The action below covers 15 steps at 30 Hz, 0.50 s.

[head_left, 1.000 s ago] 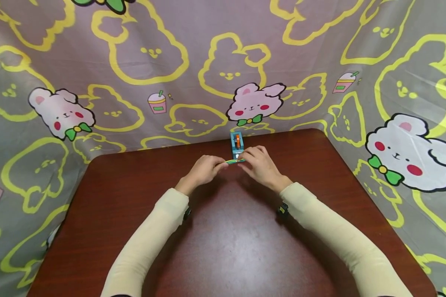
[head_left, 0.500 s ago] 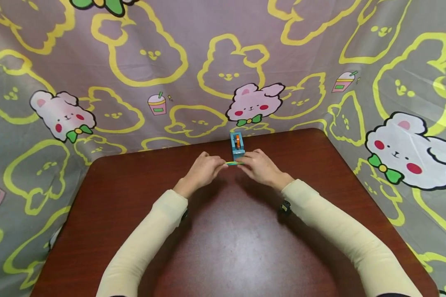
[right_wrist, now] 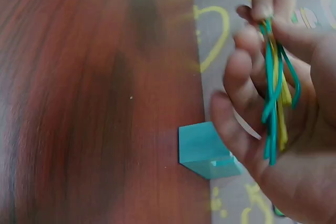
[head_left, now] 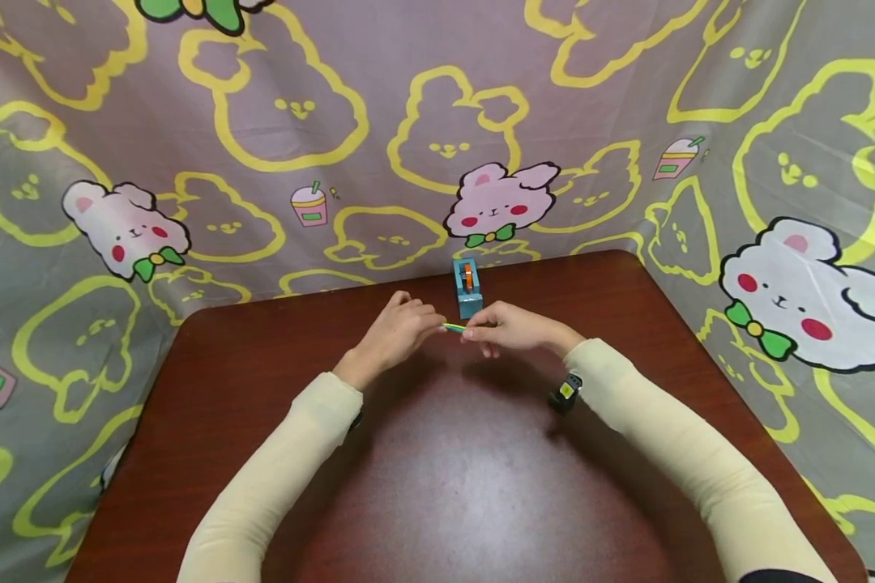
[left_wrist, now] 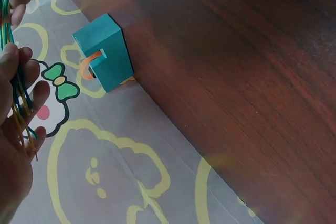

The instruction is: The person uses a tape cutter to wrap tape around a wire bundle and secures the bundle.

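Note:
Near the back of the table my left hand (head_left: 401, 330) and right hand (head_left: 516, 326) face each other, holding between them a thin bundle of green and yellow wires (head_left: 454, 328). Left thumb and fingertips pinch one part of it, and loose wire ends hang before the left palm in the left wrist view. My right thumb and index finger pinch the bundle beside the left fingertips, the other right fingers spread apart. In the right wrist view, loose green wires (right_wrist: 271, 103), one bent in a loop, trail over the right palm.
Just behind the hands a teal tape dispenser (head_left: 470, 307) with an orange roll (head_left: 469, 278) stands on the dark red-brown table (head_left: 262, 364). Patterned cloth (head_left: 379, 97) hangs along the back and sides, meeting the table's back edge.
My right hand has turned and come slightly lower and nearer, its fingers spreading. The wire bundle now slants down to the right, and the dispenser's front is uncovered.

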Each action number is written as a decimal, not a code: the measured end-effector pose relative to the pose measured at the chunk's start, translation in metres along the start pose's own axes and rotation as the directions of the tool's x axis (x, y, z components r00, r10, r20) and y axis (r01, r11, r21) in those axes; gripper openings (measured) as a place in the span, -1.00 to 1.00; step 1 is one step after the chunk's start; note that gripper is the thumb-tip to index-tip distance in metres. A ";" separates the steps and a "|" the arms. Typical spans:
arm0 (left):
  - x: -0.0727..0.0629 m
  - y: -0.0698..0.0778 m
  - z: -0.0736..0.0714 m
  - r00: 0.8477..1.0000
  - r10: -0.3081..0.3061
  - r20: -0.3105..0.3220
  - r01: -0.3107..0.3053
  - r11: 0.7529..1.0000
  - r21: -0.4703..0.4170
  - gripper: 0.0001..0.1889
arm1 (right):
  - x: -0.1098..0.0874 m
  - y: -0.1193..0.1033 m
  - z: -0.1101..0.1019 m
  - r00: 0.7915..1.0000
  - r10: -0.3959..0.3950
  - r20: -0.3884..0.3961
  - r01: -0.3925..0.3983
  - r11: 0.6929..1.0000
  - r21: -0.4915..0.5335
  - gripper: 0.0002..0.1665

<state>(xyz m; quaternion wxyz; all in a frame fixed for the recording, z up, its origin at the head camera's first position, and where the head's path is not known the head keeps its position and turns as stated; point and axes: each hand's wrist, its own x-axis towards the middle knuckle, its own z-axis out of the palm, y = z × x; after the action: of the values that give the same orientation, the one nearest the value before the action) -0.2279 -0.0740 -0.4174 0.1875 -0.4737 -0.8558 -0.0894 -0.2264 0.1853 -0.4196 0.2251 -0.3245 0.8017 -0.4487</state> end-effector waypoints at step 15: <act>-0.003 0.005 0.005 0.999 -0.023 -0.050 0.019 0.996 -0.086 -0.84 | -0.014 0.037 -0.004 0.982 0.042 0.184 -0.163 0.684 0.711 -0.54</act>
<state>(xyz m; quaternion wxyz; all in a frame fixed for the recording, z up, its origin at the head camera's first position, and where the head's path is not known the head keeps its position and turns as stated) -0.2237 -0.0722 -0.4233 0.1876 -0.4700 -0.8511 -0.1400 -0.2314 0.2116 -0.4485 0.4199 -0.1976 0.5576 -0.6883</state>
